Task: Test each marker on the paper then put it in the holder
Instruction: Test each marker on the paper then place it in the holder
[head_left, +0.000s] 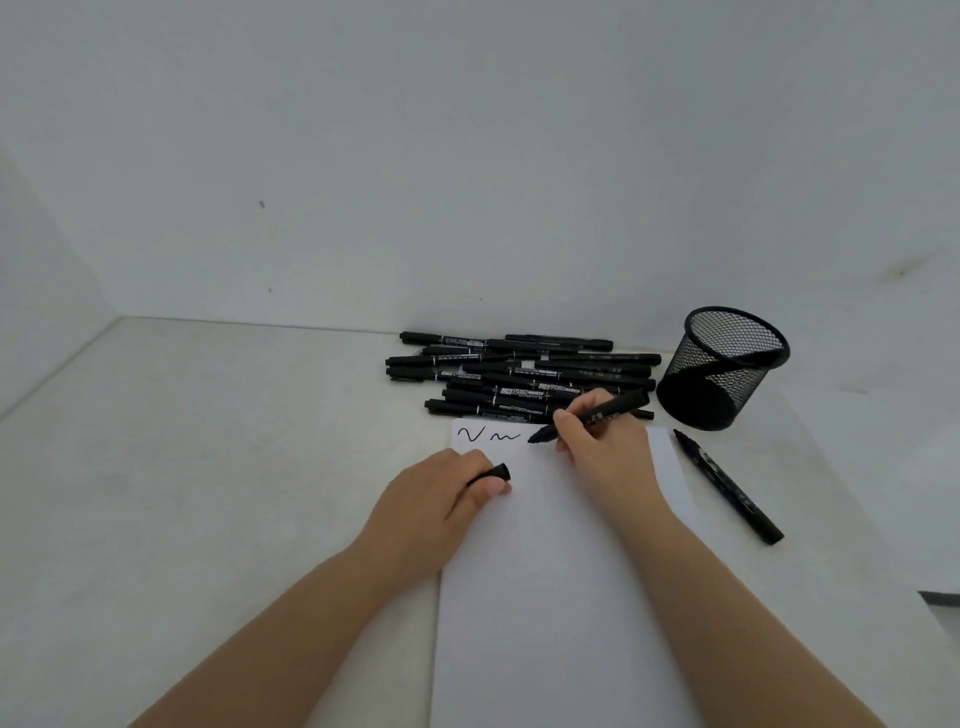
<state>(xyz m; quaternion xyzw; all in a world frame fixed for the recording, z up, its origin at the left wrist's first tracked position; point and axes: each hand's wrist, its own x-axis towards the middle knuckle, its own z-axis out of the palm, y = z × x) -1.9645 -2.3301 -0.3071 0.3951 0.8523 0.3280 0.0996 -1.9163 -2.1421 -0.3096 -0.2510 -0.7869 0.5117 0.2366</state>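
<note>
Nearby, round black mesh holder (723, 366), tilted

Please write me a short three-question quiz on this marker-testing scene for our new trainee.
1. True or false: the mesh holder already has several markers standing in it.
2. Which does the left hand hold? A) a marker cap B) a pencil C) nothing
3. Fill in: the marker in the right hand has its tip at the paper, just right of ___ squiggles.

Key: 1. False; no marker can be seen standing in it, and one loose marker lies on the table beside it. 2. A. 3. Two.
</note>
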